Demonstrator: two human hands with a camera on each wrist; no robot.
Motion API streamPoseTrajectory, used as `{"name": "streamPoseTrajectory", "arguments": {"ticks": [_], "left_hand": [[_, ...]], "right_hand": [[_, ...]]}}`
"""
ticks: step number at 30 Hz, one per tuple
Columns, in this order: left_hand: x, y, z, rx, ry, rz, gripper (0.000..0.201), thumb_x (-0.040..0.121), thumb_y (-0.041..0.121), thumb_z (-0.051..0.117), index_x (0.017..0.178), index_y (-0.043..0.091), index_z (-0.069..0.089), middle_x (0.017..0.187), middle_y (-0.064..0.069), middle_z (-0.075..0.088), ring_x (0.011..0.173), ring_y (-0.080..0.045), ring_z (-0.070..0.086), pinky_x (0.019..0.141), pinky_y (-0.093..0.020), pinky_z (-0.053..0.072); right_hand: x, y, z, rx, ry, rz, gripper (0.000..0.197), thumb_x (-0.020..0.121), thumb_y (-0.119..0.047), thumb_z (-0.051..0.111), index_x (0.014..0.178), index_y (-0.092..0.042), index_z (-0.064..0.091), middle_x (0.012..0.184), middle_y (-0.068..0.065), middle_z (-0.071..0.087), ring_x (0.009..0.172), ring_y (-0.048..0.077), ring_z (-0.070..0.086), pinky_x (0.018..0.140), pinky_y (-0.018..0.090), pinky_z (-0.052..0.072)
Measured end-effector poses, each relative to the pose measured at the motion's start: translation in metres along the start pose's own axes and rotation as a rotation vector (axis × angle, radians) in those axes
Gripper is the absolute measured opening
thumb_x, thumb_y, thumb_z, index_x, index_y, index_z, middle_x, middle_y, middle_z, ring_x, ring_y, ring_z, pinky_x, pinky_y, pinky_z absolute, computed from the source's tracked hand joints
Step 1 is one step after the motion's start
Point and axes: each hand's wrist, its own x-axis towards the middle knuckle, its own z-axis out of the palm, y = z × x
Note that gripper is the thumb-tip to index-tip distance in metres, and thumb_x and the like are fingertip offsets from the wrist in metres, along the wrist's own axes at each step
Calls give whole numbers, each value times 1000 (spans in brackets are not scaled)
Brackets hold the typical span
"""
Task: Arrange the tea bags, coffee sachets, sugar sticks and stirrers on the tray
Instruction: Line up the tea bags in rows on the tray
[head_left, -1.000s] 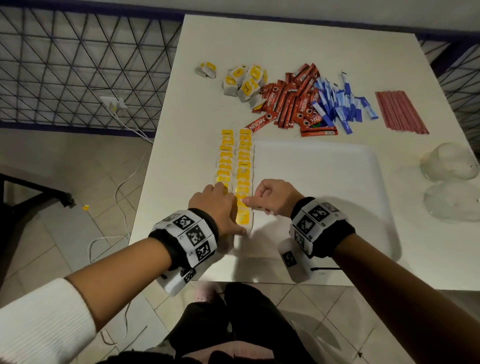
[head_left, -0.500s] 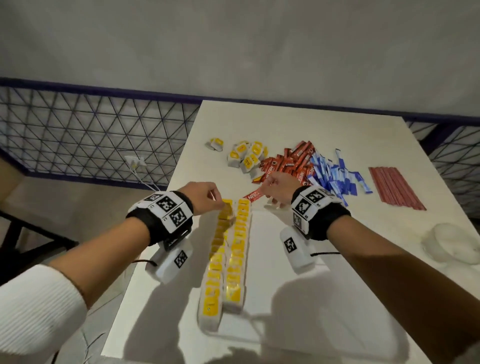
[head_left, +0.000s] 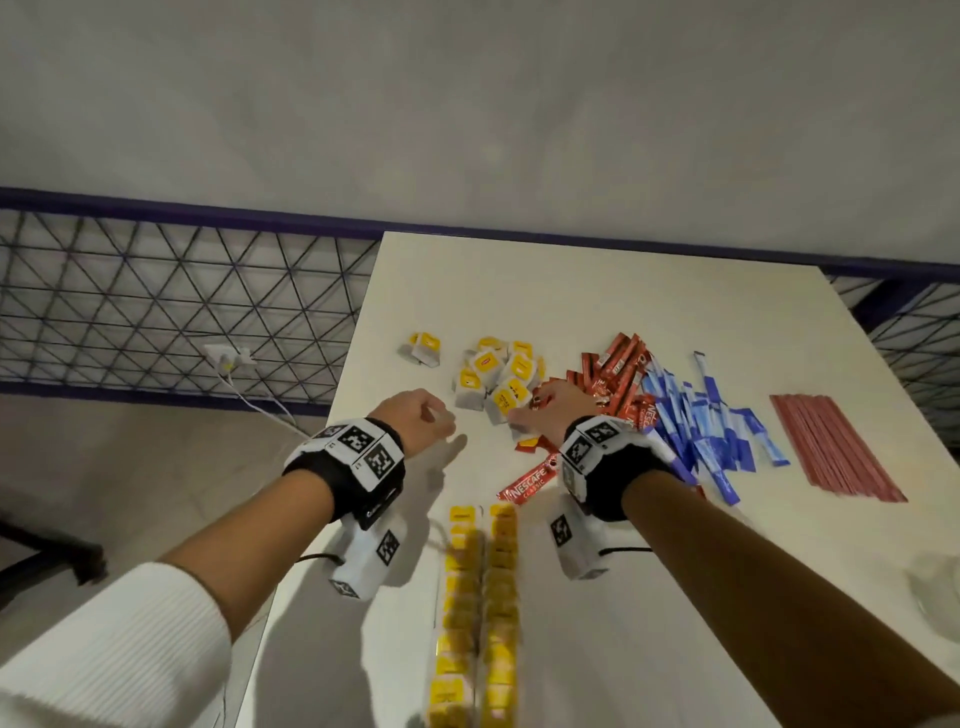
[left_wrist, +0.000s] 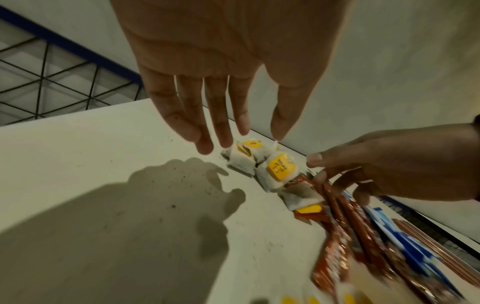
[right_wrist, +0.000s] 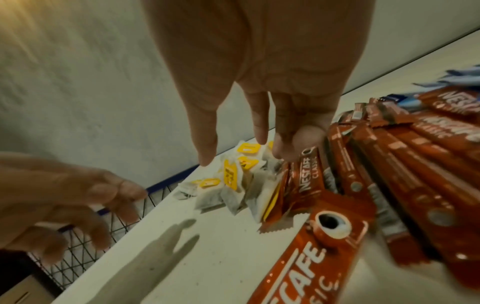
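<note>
Your white table (head_left: 597, 291) carries everything, its far edge against the grey wall. The white tray (head_left: 623, 649) lies at the near edge, and its outline is hard to make out in the head view. Along the tray's left side run two rows of yellow-tagged tea bags (head_left: 480, 597), side by side and touching.

Toward the table's right edge lies the neat bundle of reddish stirrers (head_left: 836, 447). Left of it, apart, is the heap of blue sugar sticks (head_left: 701, 421), which overlaps the pile of red coffee sachets (head_left: 618, 374); one sachet (head_left: 530, 483) lies alone just beyond the tray's far edge. Left of the sachets and touching them sits the cluster of loose tea bags (head_left: 498, 379), with a stray pair of bags (head_left: 423, 348) near the table's left edge.

Your right hand (head_left: 556, 410) is over the seam between loose tea bags and coffee sachets, fingers (right_wrist: 259, 123) loosely spread and pointing down, holding nothing; whether a fingertip touches the pile, you probably cannot tell. Your left hand (head_left: 415, 421) hangs above bare table just left of the cluster, its fingers (left_wrist: 221, 123) straight and close together, empty.
</note>
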Motion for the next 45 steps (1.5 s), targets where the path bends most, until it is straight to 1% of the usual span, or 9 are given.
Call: {"name": "streamPoseTrajectory", "arguments": {"ticks": [3, 8, 11, 14, 19, 26, 31, 40, 45], "left_hand": [[31, 6, -2, -69, 39, -38, 47, 91, 28, 57, 132, 9, 45, 130, -9, 53, 119, -24, 50, 92, -24, 36], [69, 18, 3, -102, 32, -9, 61, 88, 23, 60, 140, 5, 34, 143, -13, 40, 129, -26, 41, 101, -29, 33], [83, 19, 7, 57, 21, 37, 71, 83, 27, 67, 142, 9, 31, 146, -14, 27, 133, -27, 35, 106, -31, 30], [95, 18, 9, 64, -7, 7, 76, 82, 27, 69, 143, 8, 27, 146, -15, 30, 132, -28, 37, 107, -33, 33], [101, 17, 16, -20, -30, -63, 70, 83, 25, 69, 140, 3, 35, 141, -15, 44, 129, -27, 44, 102, -30, 35], [84, 1, 27, -189, -21, -115, 55, 73, 15, 78, 118, 3, 50, 116, -11, 56, 109, -24, 53, 79, -25, 38], [60, -9, 20, -206, -52, -113, 26, 77, 20, 75, 69, 21, 49, 73, 8, 52, 70, -10, 50, 53, -14, 34], [9, -11, 5, -437, 101, 96, 35, 65, 21, 75, 56, 18, 41, 82, 0, 47, 74, -16, 50, 66, -23, 41], [-33, -3, 4, -730, 24, -2, 24, 81, 20, 54, 64, 22, 38, 70, -1, 63, 62, -19, 43, 49, -20, 42]], "right_hand": [[18, -5, 7, -39, -5, 19, 45, 86, -34, 64, 120, -5, 56, 113, 8, 60, 99, 21, 55, 74, 24, 39], [47, -7, 17, -195, -12, 57, 55, 89, -39, 57, 129, -3, 46, 135, 13, 47, 125, 25, 45, 99, 30, 40], [57, -2, 22, -114, -1, 35, 37, 81, -32, 69, 106, -8, 55, 121, 10, 58, 99, 17, 54, 74, 25, 44], [61, 5, 29, -60, 13, -6, 33, 75, -26, 75, 91, -18, 46, 107, 5, 57, 95, 19, 52, 71, 24, 42], [60, 9, 31, 42, 13, -30, 37, 75, -15, 73, 84, -18, 38, 75, -5, 42, 70, 13, 42, 53, 20, 34], [56, 14, 27, 102, 0, -89, 31, 76, -13, 74, 78, -17, 43, 70, -6, 43, 68, 12, 45, 55, 14, 34], [40, 11, 23, 95, -54, -136, 33, 77, -7, 72, 63, -22, 46, 60, -7, 44, 56, 4, 41, 58, 14, 36], [-4, 2, 9, 259, -168, -197, 26, 79, -1, 68, 68, -15, 48, 67, 2, 50, 60, 15, 52, 38, 12, 40], [-30, -1, 5, 314, -273, -299, 25, 78, 2, 69, 74, -16, 52, 62, 2, 53, 63, 14, 51, 60, 23, 45]]}}
